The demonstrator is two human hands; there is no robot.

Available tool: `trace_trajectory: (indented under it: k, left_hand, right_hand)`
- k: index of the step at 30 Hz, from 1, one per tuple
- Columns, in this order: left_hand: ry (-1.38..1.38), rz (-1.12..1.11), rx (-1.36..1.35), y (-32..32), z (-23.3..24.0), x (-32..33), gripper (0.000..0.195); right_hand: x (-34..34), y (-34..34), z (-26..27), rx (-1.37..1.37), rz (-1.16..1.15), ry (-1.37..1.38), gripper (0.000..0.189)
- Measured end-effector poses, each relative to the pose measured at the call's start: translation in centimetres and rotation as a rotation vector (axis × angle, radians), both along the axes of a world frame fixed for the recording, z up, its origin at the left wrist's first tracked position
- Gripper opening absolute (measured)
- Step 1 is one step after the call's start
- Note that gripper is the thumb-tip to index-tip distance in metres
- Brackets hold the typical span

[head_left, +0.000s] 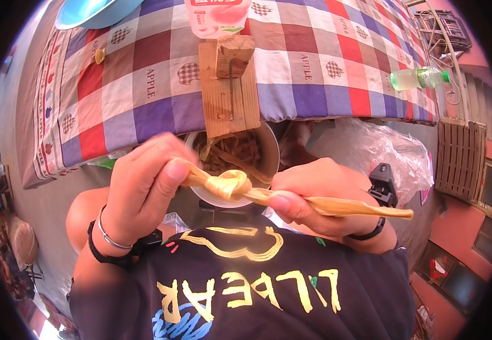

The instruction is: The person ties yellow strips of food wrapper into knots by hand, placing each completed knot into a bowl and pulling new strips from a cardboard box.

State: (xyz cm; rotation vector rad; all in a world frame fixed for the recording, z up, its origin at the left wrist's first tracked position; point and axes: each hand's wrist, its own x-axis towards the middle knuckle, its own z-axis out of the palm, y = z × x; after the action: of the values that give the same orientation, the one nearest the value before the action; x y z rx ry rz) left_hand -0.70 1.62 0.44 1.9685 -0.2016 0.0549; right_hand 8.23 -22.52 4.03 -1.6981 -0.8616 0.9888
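Observation:
A flat, yellowish strip (229, 185) with a loose knot at its middle is stretched between my hands, above my lap. My left hand (146, 182) pinches the strip's left end between thumb and fingers. On the other side of the knot, my right hand (322, 193) grips the strip, and its tail sticks out past the hand to the right. Below and behind the strip sits a white round bucket (274, 148) holding more strips, brownish and yellowish. What the strip is made of I cannot tell.
A wooden block fixture (231, 93) with a bent metal rod overhangs the checked tablecloth's (156, 114) edge. Beyond it stands a pink printed package (220, 17). A blue basin (97, 12) is at the upper left, a green-capped bottle (420, 78) lies right, and a clear plastic bag (373, 148) hangs below the table edge.

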Motion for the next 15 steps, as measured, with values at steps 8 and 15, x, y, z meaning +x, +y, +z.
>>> trace_trajectory:
  k: [8,15]
  left_hand:
    - [-0.286,-0.128,0.279,-2.0,0.2,1.4,0.032]
    - [-0.459,-0.054,0.392,-2.3,-0.4,1.7,0.034]
  right_hand:
    - [-0.4,0.9,-0.7,-0.039,-0.025,0.114,0.035]
    - [-1.1,1.0,-1.2,-0.086,-0.179,0.747,0.043]
